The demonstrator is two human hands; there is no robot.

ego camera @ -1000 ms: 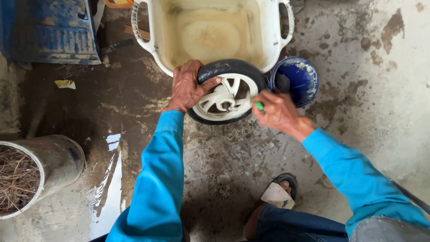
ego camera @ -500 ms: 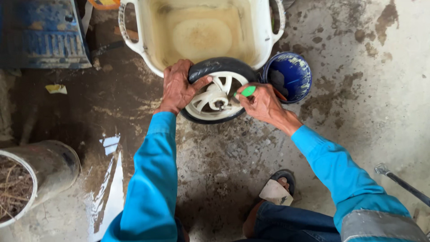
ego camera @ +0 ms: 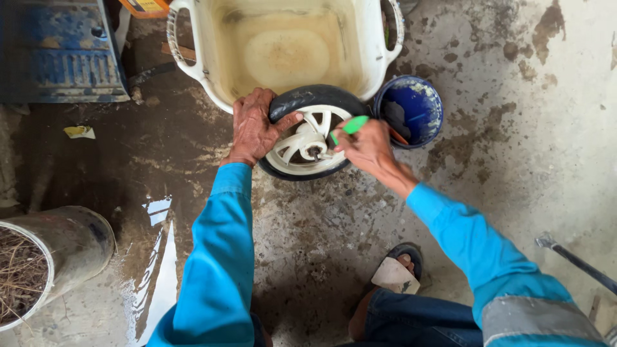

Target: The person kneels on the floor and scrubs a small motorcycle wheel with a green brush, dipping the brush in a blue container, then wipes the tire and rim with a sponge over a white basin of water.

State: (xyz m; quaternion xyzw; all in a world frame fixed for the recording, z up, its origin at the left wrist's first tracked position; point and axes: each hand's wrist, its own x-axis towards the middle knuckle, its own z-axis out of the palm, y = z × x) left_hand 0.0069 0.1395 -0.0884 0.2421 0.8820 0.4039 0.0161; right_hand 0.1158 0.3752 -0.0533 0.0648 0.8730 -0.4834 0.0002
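Note:
A small wheel (ego camera: pixel 310 132) with a black tyre and white spoked rim stands tilted on the wet concrete, leaning against a white plastic tub (ego camera: pixel 199 64). My left hand (ego camera: pixel 254 125) grips the tyre's left side, thumb across the rim. My right hand (ego camera: pixel 366 146) holds a green-handled tool (ego camera: pixel 350 125), its tip at the white spokes near the hub. Both arms wear bright blue sleeves.
The tub holds murky water. A small blue bucket (ego camera: pixel 411 109) stands right of the wheel. A grey bucket of dry straw (ego camera: pixel 45 257) lies at the lower left beside a puddle (ego camera: pixel 157 257). A blue crate (ego camera: pixel 58 51) is at top left, a metal tool (ego camera: pixel 572 257) at right.
The view has shifted, so the wheel and tub sit a little lower in frame. My right hand has moved left onto the rim, bringing the green tool from the tyre's edge to the spokes.

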